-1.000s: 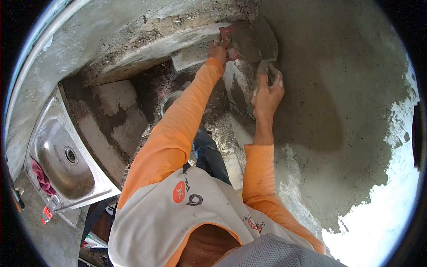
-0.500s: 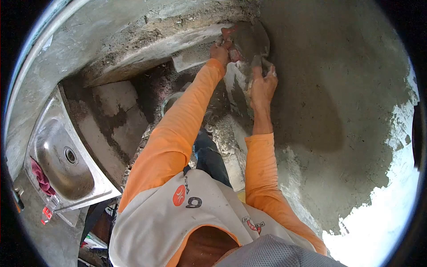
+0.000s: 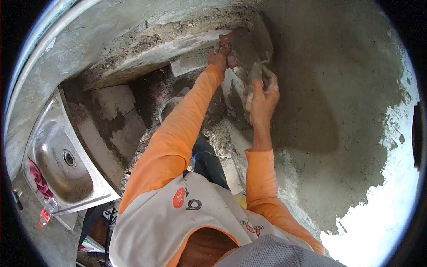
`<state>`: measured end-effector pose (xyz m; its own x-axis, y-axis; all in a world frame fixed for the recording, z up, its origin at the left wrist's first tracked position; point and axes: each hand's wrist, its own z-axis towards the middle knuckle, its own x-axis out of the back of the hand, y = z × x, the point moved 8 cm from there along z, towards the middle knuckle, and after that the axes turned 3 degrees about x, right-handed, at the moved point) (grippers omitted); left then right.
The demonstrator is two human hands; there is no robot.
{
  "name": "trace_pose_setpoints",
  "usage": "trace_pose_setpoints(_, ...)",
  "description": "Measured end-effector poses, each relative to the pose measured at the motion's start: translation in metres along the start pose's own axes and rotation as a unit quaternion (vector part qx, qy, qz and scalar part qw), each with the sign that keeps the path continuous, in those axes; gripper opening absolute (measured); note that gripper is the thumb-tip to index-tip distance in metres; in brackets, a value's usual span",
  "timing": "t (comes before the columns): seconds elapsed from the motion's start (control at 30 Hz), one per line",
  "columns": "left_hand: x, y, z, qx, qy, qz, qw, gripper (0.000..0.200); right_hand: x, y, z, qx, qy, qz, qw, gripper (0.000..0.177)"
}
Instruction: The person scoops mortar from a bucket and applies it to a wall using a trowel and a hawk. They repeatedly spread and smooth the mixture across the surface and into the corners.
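Note:
My left hand [image 3: 218, 57] grips the edge of a red dustpan-like piece [image 3: 232, 61] that bears a mass of wet grey mortar [image 3: 244, 46]. Closed round the handle of a trowel [image 3: 256, 71], my right hand [image 3: 264, 100] is just below and to the right of the mortar, close to the plastered wall [image 3: 307, 80]. The trowel's blade is smeared with mortar and partly hidden by my fingers. Below the red piece, a pale block face [image 3: 229, 86] shows patches of mortar.
A steel sink [image 3: 62, 164] with a dark red cloth [image 3: 41, 180] and a plastic bottle [image 3: 48, 211] lies at the left. A round container [image 3: 167, 107] is partly behind my left arm. A rough concrete ledge [image 3: 147, 53] runs across the top left.
My right hand has moved down slightly with the trowel, away from the mortar, and its handle shows more. My left hand and the red piece have shifted slightly left and down.

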<state>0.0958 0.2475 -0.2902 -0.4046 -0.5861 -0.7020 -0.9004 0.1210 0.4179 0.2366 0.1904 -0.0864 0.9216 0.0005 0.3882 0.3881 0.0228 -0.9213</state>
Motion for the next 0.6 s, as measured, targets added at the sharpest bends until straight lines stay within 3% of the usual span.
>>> trace_pose_setpoints(0.03,0.003,-0.002,0.001,0.006,0.017,0.004,1.0,0.028,-0.006,0.003,0.007,0.002,0.0,0.002,1.0,0.038)
trace_pose_setpoints(0.1,0.004,-0.004,0.009,0.008,0.01,-0.02,1.0,0.027,-0.022,0.021,0.013,-0.096,-0.017,0.012,0.995,0.042)
trace_pose_setpoints(0.17,0.01,-0.011,0.015,0.012,0.005,-0.047,0.999,0.027,-0.027,0.022,0.02,-0.117,-0.011,0.035,0.992,0.035)
trace_pose_setpoints(0.23,0.008,-0.006,0.011,0.018,-0.004,0.012,1.0,0.029,-0.018,0.012,0.028,-0.058,0.051,0.026,0.997,0.035)
trace_pose_setpoints(0.37,0.007,-0.006,0.016,0.013,-0.002,-0.006,1.0,0.03,0.003,0.005,0.03,-0.055,0.076,0.035,0.995,0.035)
trace_pose_setpoints(0.6,0.007,-0.006,0.013,0.021,-0.017,-0.023,0.999,0.031,0.044,-0.104,-0.005,0.026,0.11,0.141,0.984,0.036)
